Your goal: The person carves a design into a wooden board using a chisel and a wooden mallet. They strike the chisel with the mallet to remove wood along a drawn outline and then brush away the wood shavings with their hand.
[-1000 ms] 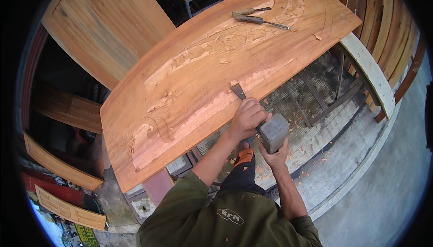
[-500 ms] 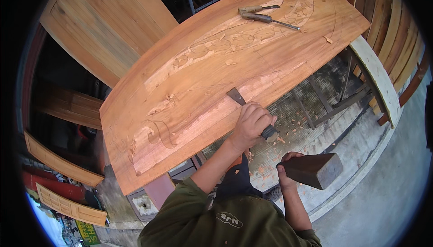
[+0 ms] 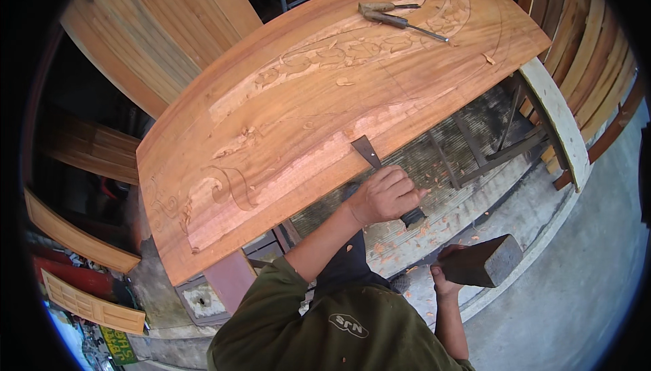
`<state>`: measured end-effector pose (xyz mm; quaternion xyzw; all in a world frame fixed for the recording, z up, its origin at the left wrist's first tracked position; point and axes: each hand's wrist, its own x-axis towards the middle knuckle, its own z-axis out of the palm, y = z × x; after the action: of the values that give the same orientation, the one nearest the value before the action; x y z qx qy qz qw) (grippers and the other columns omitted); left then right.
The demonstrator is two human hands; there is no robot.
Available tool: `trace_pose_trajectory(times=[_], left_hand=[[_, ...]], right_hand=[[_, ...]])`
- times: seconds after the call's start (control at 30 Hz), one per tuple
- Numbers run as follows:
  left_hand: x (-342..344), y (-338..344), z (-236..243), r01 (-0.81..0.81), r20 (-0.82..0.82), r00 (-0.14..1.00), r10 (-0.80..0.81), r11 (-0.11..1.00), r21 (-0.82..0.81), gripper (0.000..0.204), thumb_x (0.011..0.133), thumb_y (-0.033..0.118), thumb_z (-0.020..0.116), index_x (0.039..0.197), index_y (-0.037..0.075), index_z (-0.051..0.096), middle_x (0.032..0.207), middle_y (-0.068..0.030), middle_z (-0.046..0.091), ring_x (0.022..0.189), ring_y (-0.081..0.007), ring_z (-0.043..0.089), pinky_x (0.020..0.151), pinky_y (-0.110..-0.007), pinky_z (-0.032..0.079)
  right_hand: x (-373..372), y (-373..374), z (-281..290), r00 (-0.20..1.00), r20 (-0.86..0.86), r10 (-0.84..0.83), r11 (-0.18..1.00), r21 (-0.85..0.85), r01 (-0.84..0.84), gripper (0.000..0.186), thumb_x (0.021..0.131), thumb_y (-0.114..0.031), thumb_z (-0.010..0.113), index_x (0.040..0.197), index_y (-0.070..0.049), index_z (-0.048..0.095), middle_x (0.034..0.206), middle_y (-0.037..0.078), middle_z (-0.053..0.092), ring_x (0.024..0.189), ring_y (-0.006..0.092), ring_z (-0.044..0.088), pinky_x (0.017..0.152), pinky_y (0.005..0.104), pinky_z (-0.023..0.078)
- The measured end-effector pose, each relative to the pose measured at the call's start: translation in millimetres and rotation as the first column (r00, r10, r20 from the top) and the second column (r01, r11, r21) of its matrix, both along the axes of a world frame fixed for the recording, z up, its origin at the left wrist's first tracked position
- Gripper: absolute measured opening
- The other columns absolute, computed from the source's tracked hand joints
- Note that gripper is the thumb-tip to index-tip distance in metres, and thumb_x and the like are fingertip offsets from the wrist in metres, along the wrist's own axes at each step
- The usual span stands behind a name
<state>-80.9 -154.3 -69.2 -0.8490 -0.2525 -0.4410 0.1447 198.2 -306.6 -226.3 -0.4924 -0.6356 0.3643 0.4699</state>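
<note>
My left hand [image 3: 386,194] is closed around the handle of a chisel [image 3: 367,152]. Its flat, flared blade points away from me, and the tip rests at the near edge of a pale recessed band on a large wooden panel [image 3: 285,116]. The dark butt of the handle sticks out below my fist. Lower and to the right, my right hand [image 3: 445,277] grips a dark, blocky wooden mallet [image 3: 480,262], held off to the side and apart from the chisel. Carved scrolls and leaf shapes run across the panel.
Two more carving chisels [image 3: 403,22] lie crossed on the panel's far part. Loose wood chips [image 3: 345,82] are scattered on it and on the ground below. A metal frame [image 3: 478,147] shows under the panel. Slatted boards [image 3: 586,52] stand at right, another large wooden panel [image 3: 159,25] at far left.
My left hand and the chisel have shifted right along the panel and slightly toward me. The mallet in my right hand has moved a little right. The whole view has shifted slightly.
</note>
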Motion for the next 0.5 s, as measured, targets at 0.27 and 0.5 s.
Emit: trace_pose_trajectory(times=[0.27, 0.5], left_hand=[[-18, 8, 7, 0.019, 0.260, 0.966, 0.004, 0.996, -0.084, 0.029, 0.084, 0.004, 0.086, 0.075, 0.009, 0.059, 0.074, -0.0036, 0.057, 0.070, -0.0235, 0.060, 0.063, -0.036, 0.049], [-22, 8, 9, 0.067, 0.222, 0.974, -0.047, 0.994, -0.084, 0.032, 0.083, 0.003, 0.087, 0.073, 0.010, 0.057, 0.073, -0.0037, 0.057, 0.069, -0.0231, 0.060, 0.061, -0.036, 0.049]], right_hand=[[-32, 25, 104, 0.905, -0.413, 0.102, 0.969, 0.249, 0.005, 0.094, 0.080, -0.045, 0.097, 0.143, -0.008, 0.039, 0.111, 0.010, 0.058, 0.098, 0.0252, 0.063, 0.089, 0.0412, 0.054], [-88, 68, 69, 0.972, -0.227, 0.060, 0.916, 0.399, 0.036, 0.080, 0.073, -0.033, 0.098, 0.134, -0.007, 0.052, 0.101, 0.012, 0.071, 0.083, 0.0267, 0.071, 0.075, 0.0403, 0.059]])
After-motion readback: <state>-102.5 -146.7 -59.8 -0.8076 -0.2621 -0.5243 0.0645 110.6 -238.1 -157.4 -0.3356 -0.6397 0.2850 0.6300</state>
